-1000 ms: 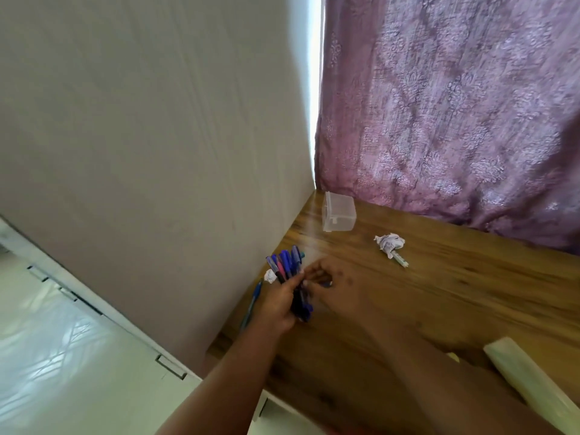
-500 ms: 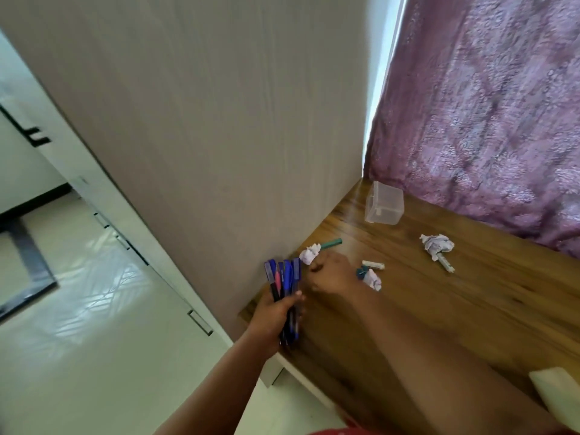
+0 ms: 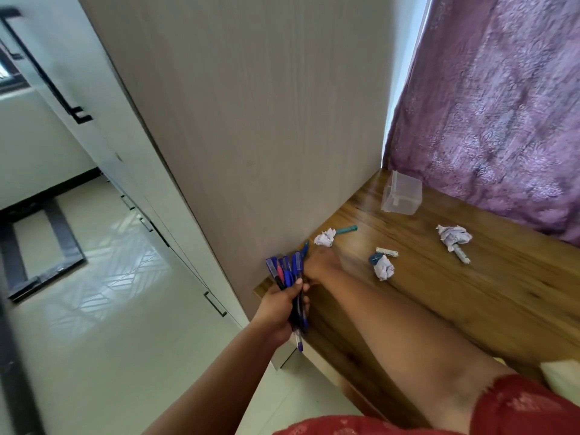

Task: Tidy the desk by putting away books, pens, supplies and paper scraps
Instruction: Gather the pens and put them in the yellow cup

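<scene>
Head view: our left hand (image 3: 284, 304) grips the pen bundle (image 3: 290, 279), collecting; right hand (image 3: 320, 265) reaches the blue pen (image 3: 305, 248) at 12 o'clock, its grip unclear.

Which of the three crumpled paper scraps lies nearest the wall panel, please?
The scrap beside the teal pen, almost against the panel. The other two lie farther out on the desk.

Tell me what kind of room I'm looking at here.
Most likely a home bedroom or study corner: a wooden desk set against a purple patterned curtain, with a tall wardrobe-like panel beside it. The left hand grips a bunch of pens.
</scene>
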